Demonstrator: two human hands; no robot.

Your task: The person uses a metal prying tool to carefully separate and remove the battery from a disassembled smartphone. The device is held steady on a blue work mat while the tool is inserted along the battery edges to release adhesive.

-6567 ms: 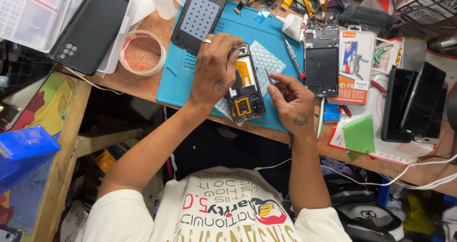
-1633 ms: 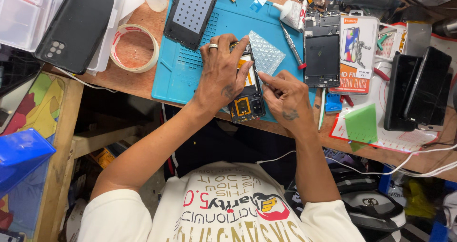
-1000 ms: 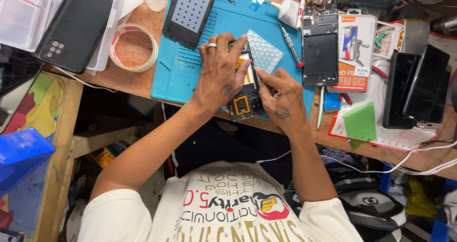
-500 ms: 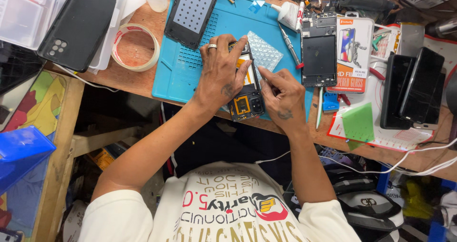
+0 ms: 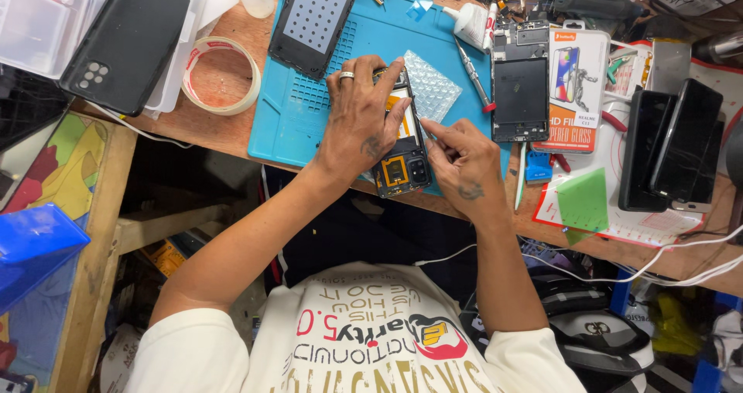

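An opened phone [image 5: 400, 161] with its back off lies on the blue work mat [image 5: 294, 122], showing a yellow part and a dark circuit board. My left hand [image 5: 360, 118], a ring on one finger, lies flat over the phone's upper half and presses it down. My right hand [image 5: 457, 161] is right beside the phone, with thumb and forefinger pinched together at the phone's right edge. Whether something small is between those fingers is too small to tell. A piece of bubble wrap [image 5: 433, 87] lies just beyond the phone.
A black back cover with a dotted grey pad [image 5: 313, 18] lies at the mat's far left. A tape roll [image 5: 222, 74], a black phone case [image 5: 128, 37], a bare phone frame [image 5: 520, 83], a screwdriver [image 5: 472, 76], a retail pack [image 5: 576, 91] and dark phones [image 5: 673, 145] surround the mat.
My right hand has shifted slightly along the phone's right edge, with its fingers still pinched there. My left hand stays pressed on the phone.
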